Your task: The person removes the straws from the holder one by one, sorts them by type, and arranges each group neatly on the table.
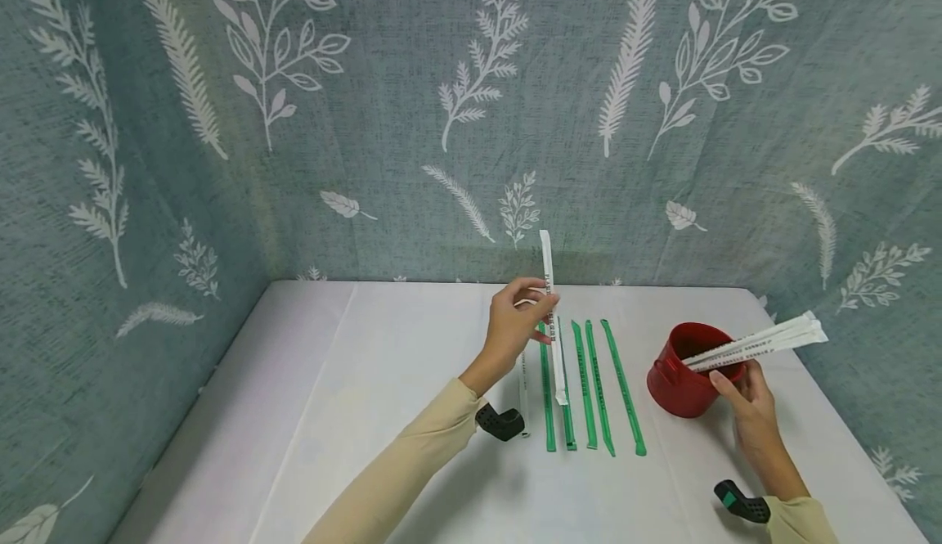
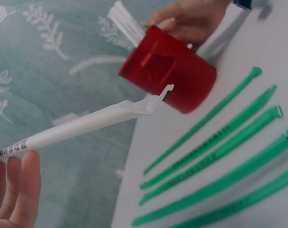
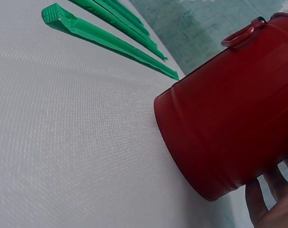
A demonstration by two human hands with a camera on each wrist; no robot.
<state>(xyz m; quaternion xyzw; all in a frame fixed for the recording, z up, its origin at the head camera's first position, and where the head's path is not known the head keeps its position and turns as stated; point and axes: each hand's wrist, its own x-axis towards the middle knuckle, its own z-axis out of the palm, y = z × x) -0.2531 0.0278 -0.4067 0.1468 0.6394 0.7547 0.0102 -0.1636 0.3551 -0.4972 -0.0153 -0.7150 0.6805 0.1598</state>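
Observation:
My left hand (image 1: 515,319) pinches a white paper-wrapped straw (image 1: 548,282), held upright over the row of green-wrapped straws (image 1: 591,384). Dark printing runs along the white wrapper, and its end looks crumpled in the left wrist view. At the right, a small red bucket (image 1: 680,388) with a side handle (image 3: 244,35) stands on the table. My right hand (image 1: 754,413) grips the bucket from its right side, thumb near the rim and fingers partly hidden behind. Several white wrapped straws (image 1: 773,339) lean out of the bucket toward the right.
Several green straws lie side by side on the white table (image 1: 383,413). Another white straw (image 1: 524,388) lies at the left of the row, partly behind my left wrist. A leaf-patterned grey-green cloth (image 1: 397,119) hangs behind and beside the table.

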